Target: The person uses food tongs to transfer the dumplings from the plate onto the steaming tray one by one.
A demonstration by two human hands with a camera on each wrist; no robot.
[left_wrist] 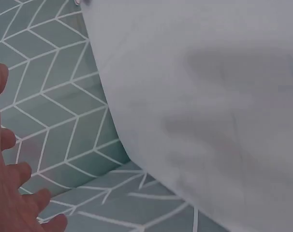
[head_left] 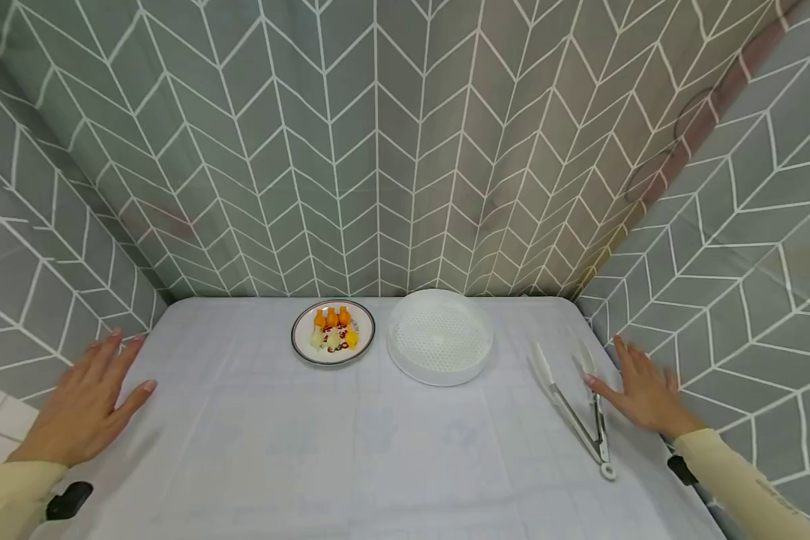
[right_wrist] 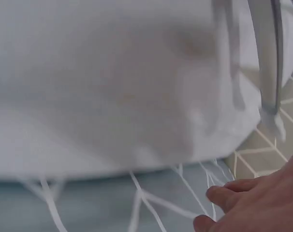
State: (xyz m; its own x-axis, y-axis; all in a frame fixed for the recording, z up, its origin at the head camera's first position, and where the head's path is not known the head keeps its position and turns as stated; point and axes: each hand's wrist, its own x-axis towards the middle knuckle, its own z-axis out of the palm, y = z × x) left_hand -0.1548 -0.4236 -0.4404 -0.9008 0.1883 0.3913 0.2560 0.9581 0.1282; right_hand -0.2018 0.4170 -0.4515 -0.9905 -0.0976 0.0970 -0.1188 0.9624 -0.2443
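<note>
Toward the right of our table (head_left: 405, 465), tongs (head_left: 574, 417) lie spread.
Just beside them, our right hand (head_left: 644, 386) is outstretched and empty; leftward are a round white tray (head_left: 440, 337), a plate (head_left: 301, 337) of orange and yellow pieces (head_left: 332, 319), and our left hand (head_left: 88, 401), fingers spread, likewise empty.

A round white tray (head_left: 441, 337) with a textured floor sits at the far edge of the white-covered desk (head_left: 351, 450). Just left of the tray, a dark-rimmed plate (head_left: 301, 330) bears small orange, yellow and pale pieces (head_left: 332, 319). Right of the tray lie metal tongs (head_left: 570, 412), arms spread. The left hand (head_left: 84, 405), fingers apart, is well left of the tray; the right hand (head_left: 644, 391) is well right, its thumb by the tongs. A patterned curtain (head_left: 394, 150) hangs behind the tray.
</note>
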